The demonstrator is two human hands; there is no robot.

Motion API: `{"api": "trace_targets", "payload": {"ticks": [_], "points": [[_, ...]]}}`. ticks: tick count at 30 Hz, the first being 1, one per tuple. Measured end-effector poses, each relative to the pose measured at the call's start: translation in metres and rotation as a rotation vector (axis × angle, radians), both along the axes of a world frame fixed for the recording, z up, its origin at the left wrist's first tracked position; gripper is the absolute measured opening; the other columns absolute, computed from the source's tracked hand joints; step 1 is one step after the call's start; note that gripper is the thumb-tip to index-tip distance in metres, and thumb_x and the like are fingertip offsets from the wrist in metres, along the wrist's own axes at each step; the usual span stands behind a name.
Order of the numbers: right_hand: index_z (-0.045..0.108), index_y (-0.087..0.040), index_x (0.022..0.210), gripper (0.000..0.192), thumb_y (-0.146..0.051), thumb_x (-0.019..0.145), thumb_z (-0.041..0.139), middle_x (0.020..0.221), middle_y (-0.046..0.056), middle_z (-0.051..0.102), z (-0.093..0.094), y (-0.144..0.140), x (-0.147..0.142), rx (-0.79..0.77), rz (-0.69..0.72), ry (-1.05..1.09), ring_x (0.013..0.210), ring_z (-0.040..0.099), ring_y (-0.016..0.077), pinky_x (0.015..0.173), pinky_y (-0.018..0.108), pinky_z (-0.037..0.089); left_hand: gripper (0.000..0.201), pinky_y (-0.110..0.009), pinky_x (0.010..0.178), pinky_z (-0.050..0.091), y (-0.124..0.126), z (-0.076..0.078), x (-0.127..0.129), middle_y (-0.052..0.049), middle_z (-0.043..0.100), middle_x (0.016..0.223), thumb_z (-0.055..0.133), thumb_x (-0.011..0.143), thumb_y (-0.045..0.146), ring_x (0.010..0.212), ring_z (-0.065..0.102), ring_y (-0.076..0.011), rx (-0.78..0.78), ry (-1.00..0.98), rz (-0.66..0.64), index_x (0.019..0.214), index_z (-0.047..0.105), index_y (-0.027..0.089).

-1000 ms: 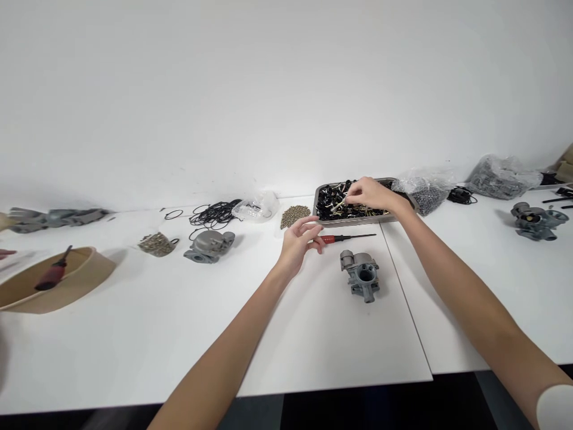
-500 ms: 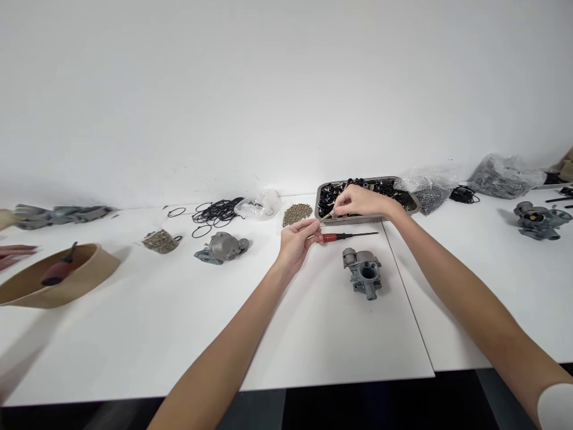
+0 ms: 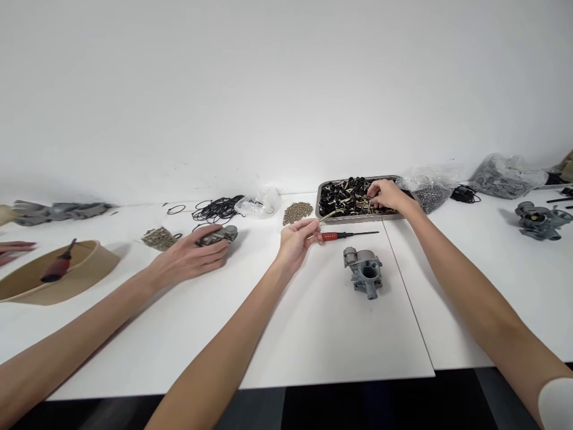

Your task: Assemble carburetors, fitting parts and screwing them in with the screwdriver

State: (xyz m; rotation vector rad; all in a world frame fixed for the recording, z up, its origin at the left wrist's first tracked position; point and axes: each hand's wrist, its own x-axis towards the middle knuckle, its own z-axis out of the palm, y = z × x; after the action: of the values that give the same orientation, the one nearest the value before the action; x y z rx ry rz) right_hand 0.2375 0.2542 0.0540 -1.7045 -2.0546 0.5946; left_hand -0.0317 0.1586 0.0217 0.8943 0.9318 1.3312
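Brass-coloured, a slim part (image 3: 329,215) is pinched in the grip of the left hand (image 3: 296,242), before the metal tray (image 3: 358,220). Among the tray's small pieces (image 3: 342,195), the right hand (image 3: 385,196) bunches its fingers; whether that grip holds anything, I cannot tell.

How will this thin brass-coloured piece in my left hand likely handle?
The brass-coloured piece is probably stiff, since it juts straight out from your left hand. Its slim shape suggests little weight, and it may be fiddly to grip.
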Motion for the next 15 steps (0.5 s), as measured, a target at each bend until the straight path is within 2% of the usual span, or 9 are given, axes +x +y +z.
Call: {"api": "trace_targets", "payload": {"ticks": [3, 5, 7, 10, 15], "points": [[0.071, -0.015, 0.106, 0.025, -0.005, 0.085, 0.064, 0.12, 0.012, 0.069, 0.005, -0.003, -0.006, 0.018, 0.054, -0.026, 0.097, 0.068, 0.0214, 0.088, 0.033, 0.053, 0.032, -0.029, 0.047, 0.048, 0.001, -0.002, 0.0, -0.003, 0.061, 0.06, 0.087, 0.053, 0.026, 0.05, 0.056, -0.0128, -0.001, 0.003, 0.0, 0.071, 0.069, 0.008], [0.073, -0.016, 0.106, 0.019, -0.015, 0.088, 0.067, 0.122, 0.012, 0.069, 0.007, -0.004, -0.013, -0.004, 0.12, -0.052, 0.106, 0.066, 0.0235, 0.094, 0.035, 0.051, 0.033, -0.029, 0.046, 0.048, 0.001, -0.002, 0.0, -0.003, 0.061, 0.061, 0.087, 0.052, 0.026, 0.05, 0.056, -0.0128, -0.002, 0.012, 0.006, 0.072, 0.069, 0.007], [0.074, -0.016, 0.102, 0.018, -0.022, 0.086, 0.072, 0.116, 0.012, 0.071, 0.005, -0.005, -0.021, -0.047, 0.174, -0.085, 0.102, 0.067, 0.0244, 0.091, 0.035, 0.053, 0.034, -0.029, 0.046, 0.049, 0.002, -0.003, 0.0, -0.003, 0.062, 0.061, 0.088, 0.051, 0.026, 0.05, 0.057, -0.0129, 0.001, 0.03, 0.014, 0.073, 0.069, 0.007], [0.075, -0.016, 0.099, 0.016, -0.019, 0.084, 0.073, 0.11, 0.012, 0.073, -0.001, -0.004, -0.029, -0.07, 0.212, -0.127, 0.096, 0.068, 0.0245, 0.084, 0.035, 0.053, 0.035, -0.031, 0.047, 0.051, 0.001, -0.003, 0.001, -0.004, 0.063, 0.061, 0.087, 0.051, 0.029, 0.049, 0.058, -0.0135, 0.03, 0.079, 0.029, 0.073, 0.07, 0.008], [0.074, -0.015, 0.096, 0.012, -0.015, 0.084, 0.07, 0.107, 0.012, 0.073, 0.003, -0.006, -0.035, 0.014, 0.242, -0.147, 0.1, 0.067, 0.0253, 0.091, 0.037, 0.051, 0.036, -0.034, 0.051, 0.055, -0.001, -0.002, 0.004, -0.004, 0.065, 0.061, 0.086, 0.054, 0.032, 0.049, 0.061, -0.0161, 0.11, 0.168, 0.067, 0.076, 0.07, 0.008]]}}
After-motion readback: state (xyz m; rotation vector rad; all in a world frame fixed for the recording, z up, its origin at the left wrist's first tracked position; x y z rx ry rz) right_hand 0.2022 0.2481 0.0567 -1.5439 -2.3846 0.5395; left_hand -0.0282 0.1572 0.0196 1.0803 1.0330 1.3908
